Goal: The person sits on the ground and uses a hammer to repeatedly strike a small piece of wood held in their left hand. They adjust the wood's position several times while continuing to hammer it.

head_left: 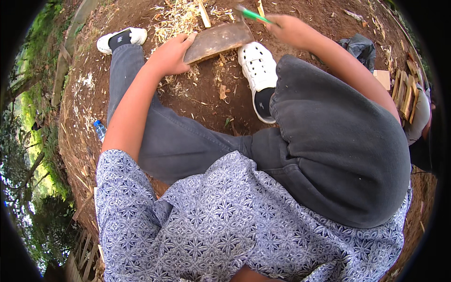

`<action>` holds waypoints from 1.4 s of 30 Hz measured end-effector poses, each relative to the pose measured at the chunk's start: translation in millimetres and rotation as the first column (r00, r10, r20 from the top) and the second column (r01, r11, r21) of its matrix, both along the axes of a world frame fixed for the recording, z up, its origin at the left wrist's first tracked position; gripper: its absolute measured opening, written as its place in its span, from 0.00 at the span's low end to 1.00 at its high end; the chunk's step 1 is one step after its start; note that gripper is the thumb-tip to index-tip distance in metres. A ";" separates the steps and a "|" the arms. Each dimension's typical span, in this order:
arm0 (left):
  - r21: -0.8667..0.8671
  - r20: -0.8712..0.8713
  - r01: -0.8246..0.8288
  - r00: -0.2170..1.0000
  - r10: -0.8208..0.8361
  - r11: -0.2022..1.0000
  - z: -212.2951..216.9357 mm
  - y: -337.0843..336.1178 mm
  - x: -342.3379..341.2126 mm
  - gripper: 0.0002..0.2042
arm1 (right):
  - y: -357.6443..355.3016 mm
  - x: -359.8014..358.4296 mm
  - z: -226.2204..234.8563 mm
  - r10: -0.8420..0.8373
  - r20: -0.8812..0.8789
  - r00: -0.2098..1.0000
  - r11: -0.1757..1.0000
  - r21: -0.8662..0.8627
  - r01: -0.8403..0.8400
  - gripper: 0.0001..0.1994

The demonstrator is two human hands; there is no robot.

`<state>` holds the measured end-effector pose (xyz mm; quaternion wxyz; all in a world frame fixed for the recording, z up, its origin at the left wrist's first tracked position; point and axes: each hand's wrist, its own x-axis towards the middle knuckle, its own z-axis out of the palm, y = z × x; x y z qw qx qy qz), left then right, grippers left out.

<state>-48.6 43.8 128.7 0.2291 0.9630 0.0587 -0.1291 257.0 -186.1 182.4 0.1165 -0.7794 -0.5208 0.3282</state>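
Your board looks like rough, matt wood, dark and worn; your tool's green handle has a smooth, plastic-like finish; your white clogs look like smooth moulded plastic or rubber; your trousers and patterned shirt are matt cloth; around you are curled wood shavings, a crinkled, glossy plastic bag and a clear plastic bottle.

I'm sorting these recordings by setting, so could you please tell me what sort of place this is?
It looks like an outdoor woodworking spot: bare soil strewn with pale wood shavings, stacked wood pieces at the right, and green foliage at the left.
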 end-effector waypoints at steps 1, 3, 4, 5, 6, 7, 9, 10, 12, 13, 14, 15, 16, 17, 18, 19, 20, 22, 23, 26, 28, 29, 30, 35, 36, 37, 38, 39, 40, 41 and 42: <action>-0.013 -0.008 0.012 1.000 -0.012 1.000 2.0 0.1 2.2 0.48 | -4.1 7.1 -13.0 0.017 0.082 0.996 1.000 -0.021 -0.015 0.15; -0.028 -0.011 -0.001 1.000 0.001 1.000 6.4 0.7 2.3 0.47 | -0.1 22.7 -15.3 0.013 0.064 0.998 0.989 0.147 -0.022 0.15; -0.038 -0.012 0.000 1.000 0.000 0.999 6.8 0.0 5.0 0.46 | -2.2 31.7 -11.1 0.004 0.056 0.998 0.974 0.227 -0.017 0.16; -0.021 -0.016 -0.033 0.999 0.033 0.999 5.6 2.8 -5.8 0.45 | 26.4 7.6 41.8 -0.092 -0.039 0.995 0.996 -0.010 0.092 0.18; -0.033 0.030 -0.027 0.999 0.028 0.999 -4.8 3.5 -0.7 0.44 | 31.6 7.7 52.6 -0.126 -0.046 0.991 0.986 0.106 0.130 0.18; -0.037 0.056 -0.026 0.998 0.028 0.999 -11.5 6.2 0.1 0.43 | 34.7 10.7 50.2 -0.151 -0.074 0.986 0.960 0.227 0.164 0.19; -0.172 -0.068 -0.132 0.990 0.121 0.976 -12.6 11.9 -1.8 0.42 | 45.6 5.6 68.5 -0.206 -0.188 0.960 0.925 0.282 0.254 0.19; -0.231 -0.135 -0.189 0.978 0.161 0.955 -13.0 15.0 -1.7 0.42 | 53.7 2.8 89.6 -0.242 -0.266 0.933 0.927 0.221 0.303 0.19; -0.342 -0.255 -0.267 0.949 0.185 0.901 -20.1 21.0 -2.8 0.43 | 64.0 15.1 98.4 -0.186 -0.420 0.888 0.942 0.179 0.282 0.20; -0.392 -0.334 -0.320 0.923 0.191 0.862 -23.4 23.2 -3.1 0.42 | 65.8 18.8 102.7 -0.198 -0.432 0.880 0.943 0.161 0.291 0.20; -0.432 -0.415 -0.377 0.890 0.191 0.819 -22.4 22.7 -1.9 0.42 | 67.3 21.2 105.4 -0.208 -0.446 0.871 0.943 0.144 0.299 0.20; -0.429 -0.457 -0.409 0.867 0.197 0.806 -20.5 21.9 -1.7 0.40 | 65.0 23.2 104.7 -0.217 -0.459 0.862 0.944 0.126 0.304 0.19; -0.445 -0.513 -0.446 0.838 0.187 0.776 -21.4 23.4 0.8 0.40 | 60.1 24.9 101.1 -0.234 -0.460 0.856 0.943 0.106 0.314 0.19; -0.454 -0.568 -0.489 0.803 0.181 0.745 -20.5 26.0 1.7 0.39 | 57.1 26.3 97.0 -0.244 -0.463 0.852 0.944 0.088 0.319 0.18; -0.459 -0.620 -0.533 0.765 0.174 0.711 -20.5 26.9 1.9 0.39 | 54.8 27.7 92.3 -0.253 -0.466 0.848 0.945 0.071 0.321 0.18; -0.456 -0.633 -0.555 0.752 0.185 0.696 -20.7 25.9 -0.1 0.38 | 53.1 29.0 87.2 -0.260 -0.468 0.845 0.946 0.054 0.320 0.17; -0.472 -0.616 -0.547 0.765 0.185 0.691 -20.3 25.7 0.4 0.39 | 53.0 31.2 83.6 -0.263 -0.467 0.844 0.947 0.041 0.317 0.17; -0.503 -0.582 -0.534 0.791 0.190 0.680 -20.9 23.6 -0.7 0.41 | 53.6 34.3 76.4 -0.263 -0.466 0.844 0.952 0.018 0.307 0.16; -0.494 -0.521 -0.501 0.825 0.219 0.711 -22.0 21.5 -1.2 0.42 | 50.3 34.7 72.1 -0.268 -0.487 0.831 0.945 0.035 0.325 0.15; -0.396 -0.305 -0.383 0.912 0.274 0.834 -23.3 13.4 -1.5 0.45 | 48.0 33.2 59.7 -0.180 -0.283 0.942 0.955 0.179 0.236 0.18; -0.217 -0.133 -0.293 0.954 0.269 0.931 -12.1 6.5 1.8 0.46 | 32.9 20.5 83.0 -0.112 -0.278 0.954 0.925 0.322 0.203 0.23; -0.132 -0.075 -0.244 0.969 0.236 0.961 -0.9 3.0 6.3 0.46 | 27.4 9.8 107.3 -0.130 -0.307 0.943 0.922 0.313 0.228 0.23; -0.111 -0.065 -0.204 0.978 0.197 0.973 6.5 2.4 11.7 0.47 | 26.5 5.9 96.9 -0.146 -0.300 0.943 0.873 0.409 0.265 0.24; -0.017 0.049 -0.052 0.997 0.053 0.998 11.7 9.6 19.3 0.47 | -13.3 -0.1 14.9 -0.097 0.037 0.995 0.944 0.321 0.080 0.15; -0.007 0.043 -0.037 0.998 0.037 0.999 15.3 11.3 19.3 0.47 | -14.3 4.2 3.8 -0.096 0.033 0.995 0.976 0.198 0.087 0.17; -0.002 0.037 -0.036 0.999 0.036 0.999 17.1 11.3 18.5 0.47 | -8.2 -2.8 30.4 -0.085 0.044 0.995 0.995 0.062 0.082 0.20; -0.003 -0.025 -0.049 0.999 0.049 0.999 20.7 14.6 18.4 0.47 | -3.0 -8.3 48.3 -0.079 0.047 0.996 0.994 -0.071 0.082 0.23; -0.023 -0.080 -0.048 0.996 0.046 0.999 20.2 13.9 21.8 0.48 | -3.9 -10.5 59.3 -0.161 -0.080 0.984 0.971 0.163 0.172 0.23; -0.043 -0.135 -0.048 0.990 0.042 0.998 18.4 14.6 23.6 0.48 | -0.9 -12.0 73.5 -0.193 -0.154 0.969 0.949 0.223 0.225 0.23; -0.047 -0.106 -0.033 0.994 0.028 0.998 15.8 16.0 21.8 0.48 | 7.1 -15.2 92.0 -0.215 -0.241 0.947 0.918 0.280 0.279 0.23; -0.040 -0.051 -0.015 0.999 0.013 0.999 11.7 17.7 19.4 0.47 | 12.6 -16.0 102.7 -0.230 -0.327 0.916 0.881 0.330 0.339 0.23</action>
